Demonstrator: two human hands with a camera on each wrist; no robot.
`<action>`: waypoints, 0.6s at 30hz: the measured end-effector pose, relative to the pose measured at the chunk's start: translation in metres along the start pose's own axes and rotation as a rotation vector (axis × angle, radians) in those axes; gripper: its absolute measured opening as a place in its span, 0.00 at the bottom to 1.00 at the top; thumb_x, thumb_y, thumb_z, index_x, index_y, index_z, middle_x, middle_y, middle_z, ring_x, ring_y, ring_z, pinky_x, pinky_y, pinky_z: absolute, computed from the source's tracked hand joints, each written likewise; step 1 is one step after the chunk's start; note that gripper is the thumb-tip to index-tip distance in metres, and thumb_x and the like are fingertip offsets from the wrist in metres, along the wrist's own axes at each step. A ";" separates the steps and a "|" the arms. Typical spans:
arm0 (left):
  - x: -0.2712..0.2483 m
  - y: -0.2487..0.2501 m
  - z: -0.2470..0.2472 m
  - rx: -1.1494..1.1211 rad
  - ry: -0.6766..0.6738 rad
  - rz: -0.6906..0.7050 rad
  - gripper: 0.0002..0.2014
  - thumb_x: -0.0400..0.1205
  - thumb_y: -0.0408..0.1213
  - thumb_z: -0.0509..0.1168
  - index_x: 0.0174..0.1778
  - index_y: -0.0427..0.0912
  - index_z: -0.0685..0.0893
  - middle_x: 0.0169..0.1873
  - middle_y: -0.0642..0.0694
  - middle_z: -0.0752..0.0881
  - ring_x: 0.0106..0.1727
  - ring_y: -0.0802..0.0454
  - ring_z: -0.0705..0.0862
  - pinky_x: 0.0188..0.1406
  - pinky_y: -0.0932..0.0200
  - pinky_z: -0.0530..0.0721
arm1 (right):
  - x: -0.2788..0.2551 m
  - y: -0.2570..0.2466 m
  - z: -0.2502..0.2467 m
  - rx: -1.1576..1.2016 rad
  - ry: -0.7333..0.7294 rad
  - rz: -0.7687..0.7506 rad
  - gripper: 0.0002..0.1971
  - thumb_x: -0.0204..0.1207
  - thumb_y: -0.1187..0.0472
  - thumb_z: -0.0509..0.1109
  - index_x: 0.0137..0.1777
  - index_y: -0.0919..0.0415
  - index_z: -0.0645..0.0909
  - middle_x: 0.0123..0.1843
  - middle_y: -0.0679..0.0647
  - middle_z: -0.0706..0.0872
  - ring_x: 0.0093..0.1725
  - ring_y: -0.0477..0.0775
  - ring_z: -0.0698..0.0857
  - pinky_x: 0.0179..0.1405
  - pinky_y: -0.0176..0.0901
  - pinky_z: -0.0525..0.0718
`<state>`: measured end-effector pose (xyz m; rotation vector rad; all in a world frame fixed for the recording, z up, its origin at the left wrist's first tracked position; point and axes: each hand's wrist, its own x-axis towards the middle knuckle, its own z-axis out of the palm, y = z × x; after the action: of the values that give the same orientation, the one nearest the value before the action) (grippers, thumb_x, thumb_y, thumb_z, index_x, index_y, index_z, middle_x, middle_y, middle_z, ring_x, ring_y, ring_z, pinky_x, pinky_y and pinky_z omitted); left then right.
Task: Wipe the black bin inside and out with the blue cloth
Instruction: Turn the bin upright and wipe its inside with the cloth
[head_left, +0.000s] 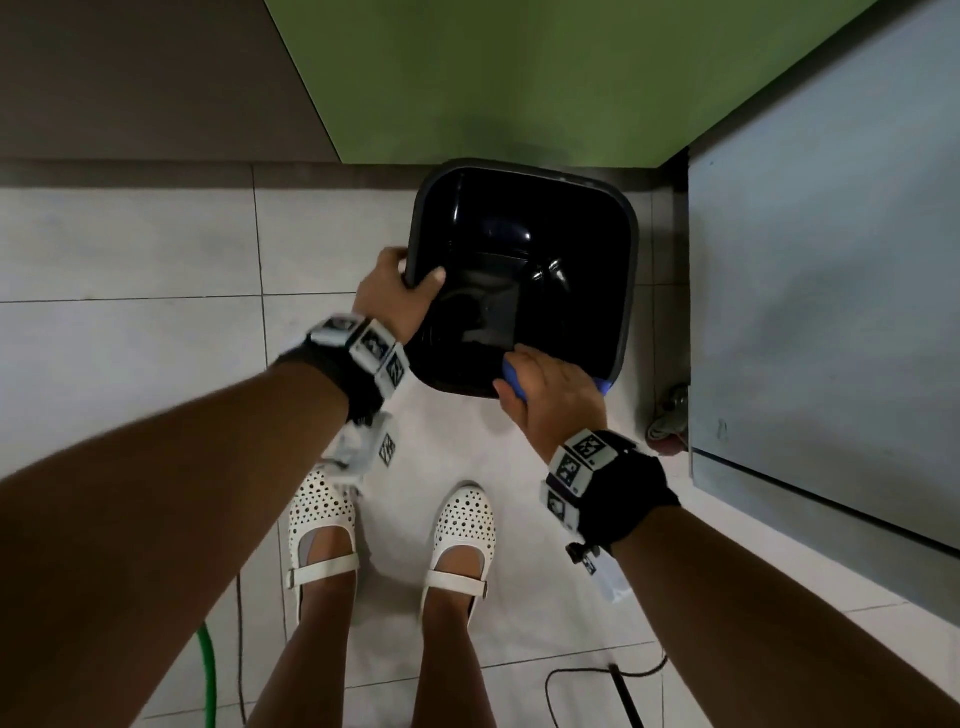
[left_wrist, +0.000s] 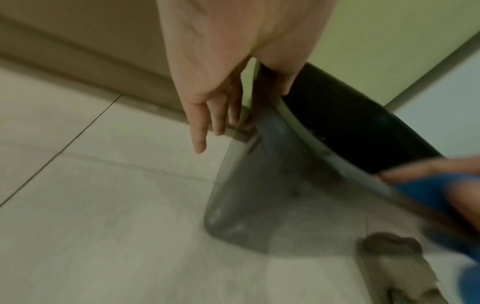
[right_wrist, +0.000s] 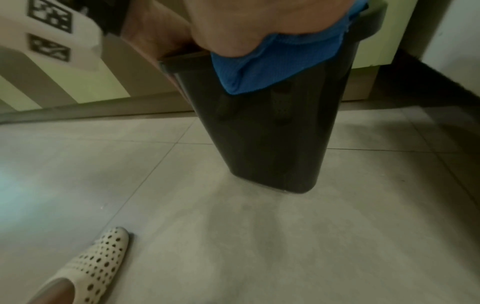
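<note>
The black, glossy plastic bin (head_left: 524, 275), square-mouthed with rounded corners, stood on the pale tiled floor (head_left: 130, 249) close to a green wall panel (head_left: 493, 78) and a grey cabinet (head_left: 831, 234), just ahead of the person's white perforated shoes (head_left: 462, 530). It appeared tipped toward the person, though the pictures did not settle whether its base sat flat. The left hand (head_left: 400, 291) clamped the near-left corner of the rim, thumb curled inside and fingers lying down the outer wall, steadying the bin. The right hand (head_left: 550, 389) was closed on the blue woven cloth (right_wrist: 272, 65), pressing it over the near edge of the rim so that the cloth draped down the outer wall while the fingers reached inside. The step in hand looked like wiping the rim and the upper part of the near wall. How much of the inside or outside was already done could not be judged. The next move probably called for dragging the cloth along the rim or down a wall with steady pressure, while the left hand braced against the push so the light bin would not slide or tip.
</note>
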<state>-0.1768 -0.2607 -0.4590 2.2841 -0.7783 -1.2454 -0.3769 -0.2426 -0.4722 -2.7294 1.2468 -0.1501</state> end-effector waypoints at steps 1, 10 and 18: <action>-0.009 -0.009 0.004 -0.035 0.020 -0.028 0.22 0.81 0.45 0.63 0.68 0.37 0.73 0.63 0.35 0.83 0.65 0.37 0.80 0.57 0.56 0.75 | 0.003 -0.005 0.003 0.009 0.037 -0.004 0.23 0.83 0.48 0.53 0.49 0.60 0.88 0.49 0.54 0.92 0.48 0.53 0.91 0.52 0.42 0.85; -0.013 -0.025 0.012 -0.287 0.271 -0.074 0.14 0.83 0.28 0.55 0.62 0.36 0.78 0.49 0.37 0.84 0.51 0.45 0.80 0.46 0.66 0.72 | 0.040 -0.076 0.021 0.136 0.071 0.050 0.20 0.76 0.53 0.57 0.51 0.59 0.89 0.49 0.57 0.92 0.45 0.56 0.91 0.44 0.42 0.87; -0.003 -0.016 0.006 -0.201 0.217 -0.011 0.16 0.82 0.26 0.55 0.64 0.38 0.78 0.55 0.37 0.85 0.57 0.44 0.81 0.49 0.67 0.71 | 0.028 -0.061 0.017 0.106 0.042 0.075 0.18 0.75 0.50 0.62 0.50 0.59 0.89 0.50 0.56 0.92 0.37 0.55 0.91 0.37 0.41 0.87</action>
<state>-0.1787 -0.2468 -0.4697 2.2138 -0.5382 -1.0089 -0.3105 -0.2229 -0.4778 -2.5984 1.3109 -0.2597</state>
